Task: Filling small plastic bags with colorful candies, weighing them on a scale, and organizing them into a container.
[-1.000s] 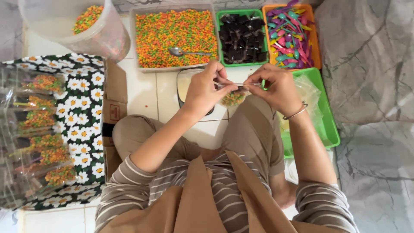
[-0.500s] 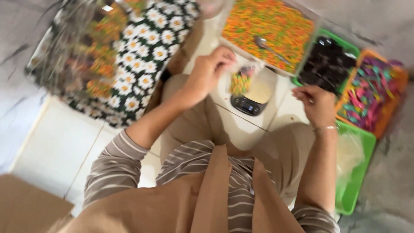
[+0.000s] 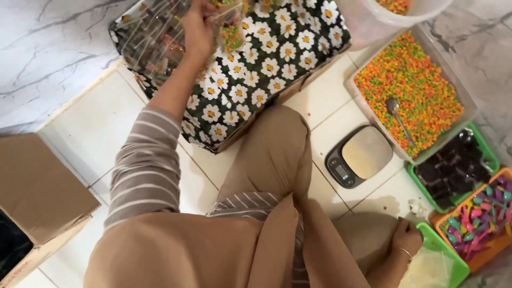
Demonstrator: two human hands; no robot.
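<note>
My left hand [image 3: 198, 29] is stretched out to the far left and is shut on a small clear packet [image 3: 230, 35] of orange and green sweets. It holds the packet above a box covered in black cloth with white daisies [image 3: 266, 69]. Several filled clear packets [image 3: 152, 50] lie on that cloth just beside the hand. My right hand [image 3: 406, 238] rests low by my knee, at the corner of a green tray [image 3: 453, 264] holding clear plastic bags. Its fingers are curled under and hidden.
A small kitchen scale [image 3: 360, 156] stands on the white tiles by my knee. Behind it are a clear tub of coloured sweets [image 3: 413, 88] with a spoon [image 3: 397, 114], a green tray of dark pieces [image 3: 453, 170] and an orange tray of coloured spoons [image 3: 480, 218]. A cardboard box [image 3: 37, 192] sits at left.
My left hand has carried the filled packet from above the scale over to the daisy-covered box. My right hand has dropped from the trays to the green tray by my knee.
</note>
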